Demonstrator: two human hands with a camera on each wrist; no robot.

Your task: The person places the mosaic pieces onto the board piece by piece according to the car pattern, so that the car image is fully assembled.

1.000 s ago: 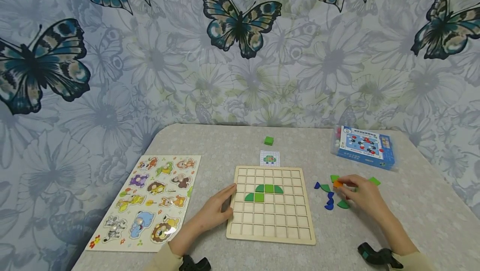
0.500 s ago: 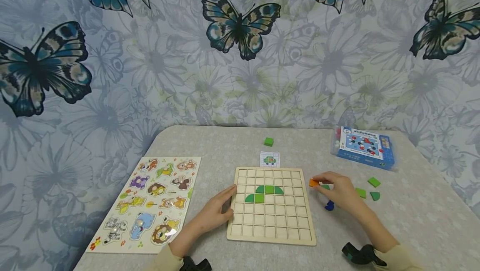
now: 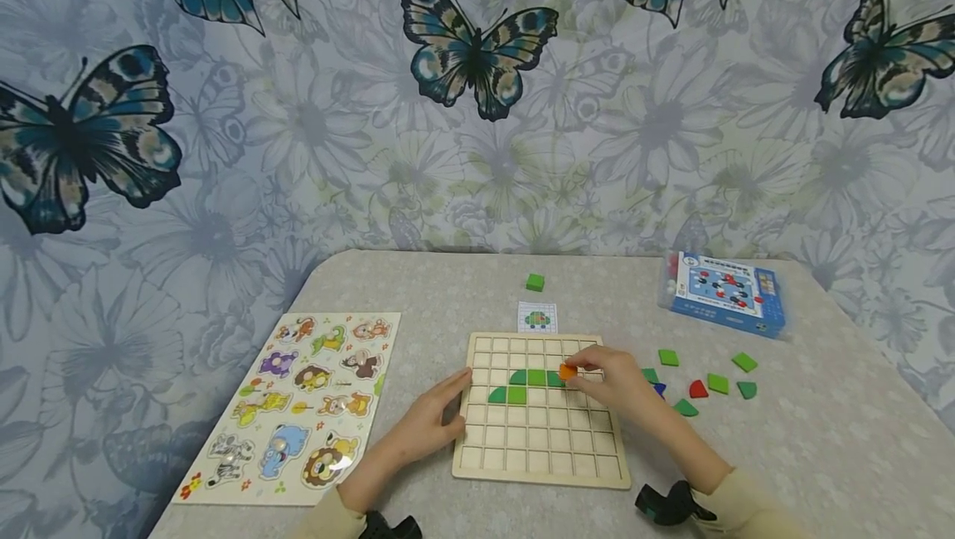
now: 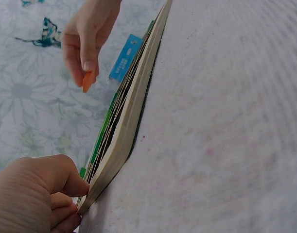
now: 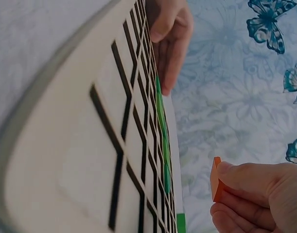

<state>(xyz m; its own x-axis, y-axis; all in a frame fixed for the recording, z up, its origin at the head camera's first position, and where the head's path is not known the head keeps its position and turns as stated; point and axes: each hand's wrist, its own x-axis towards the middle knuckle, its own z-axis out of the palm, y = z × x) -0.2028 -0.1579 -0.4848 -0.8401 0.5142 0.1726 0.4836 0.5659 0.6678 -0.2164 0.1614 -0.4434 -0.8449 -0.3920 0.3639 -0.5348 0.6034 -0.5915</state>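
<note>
My right hand (image 3: 613,375) pinches an orange tile (image 5: 216,179) between thumb and fingers, above the right part of the wooden grid board (image 3: 537,463). In the head view the tile overlaps a green quarter-round piece (image 3: 554,378) on the board. Beside that piece lies a green square (image 3: 536,377), with several other green pieces to its left and below. My left hand (image 3: 425,415) rests against the board's left edge, thumb and fingertips touching the rim. A small pattern card (image 3: 537,318) lies just behind the board.
Loose green, red and blue pieces, including a red piece (image 3: 697,390), lie to the right of the board. A blue box (image 3: 727,294) stands at back right. An animal puzzle sheet (image 3: 291,406) lies at left. One green block (image 3: 535,282) is behind the card.
My right hand has carried the orange tile leftward from the loose pieces to over the board, uncovering a red piece. My left hand stays at the board's edge.
</note>
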